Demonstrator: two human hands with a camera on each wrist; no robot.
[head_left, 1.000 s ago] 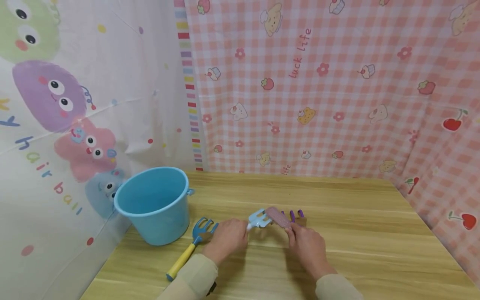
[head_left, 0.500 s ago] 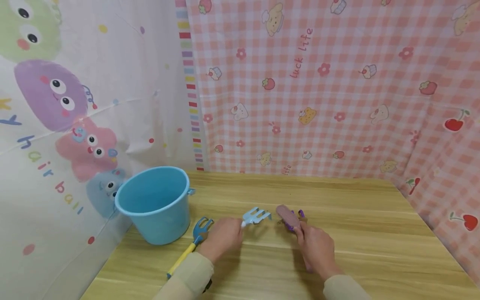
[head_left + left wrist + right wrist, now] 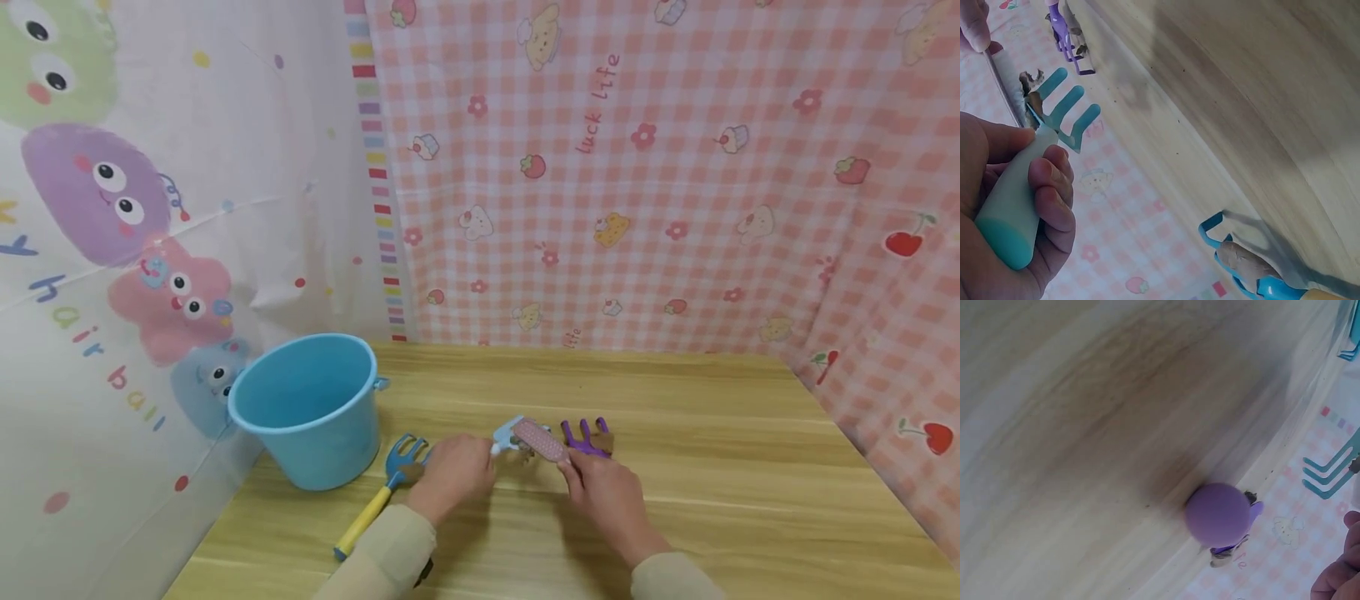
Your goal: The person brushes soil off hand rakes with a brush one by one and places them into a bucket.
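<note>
My left hand [image 3: 453, 475] grips the pale handle of a small light-blue hand rake [image 3: 1067, 106], its tines held above the table. In my right hand [image 3: 611, 500] is a brush with a pinkish, dotted back [image 3: 542, 440]. The brush's white bristles [image 3: 1010, 74] face the back of the rake head, where brown clumps of dirt [image 3: 1034, 100] cling. Just beyond the right hand lies a purple hand rake [image 3: 583, 439], with brown lumps at its tines. Left of the left hand rests a blue rake with a yellow handle [image 3: 364, 522], a brown lump in its tines.
A light-blue bucket [image 3: 330, 454] stands at the table's left, against a white cartoon-print sheet [image 3: 300, 208]. Pink checked cloth [image 3: 637, 183] hangs behind the wooden table [image 3: 750, 467] and on its right. Small dark crumbs dot the tabletop.
The brush swung right, off the light-blue rake and over the purple one, then came back left across the light-blue rake. The left hand shifted slightly left, then right again.
</note>
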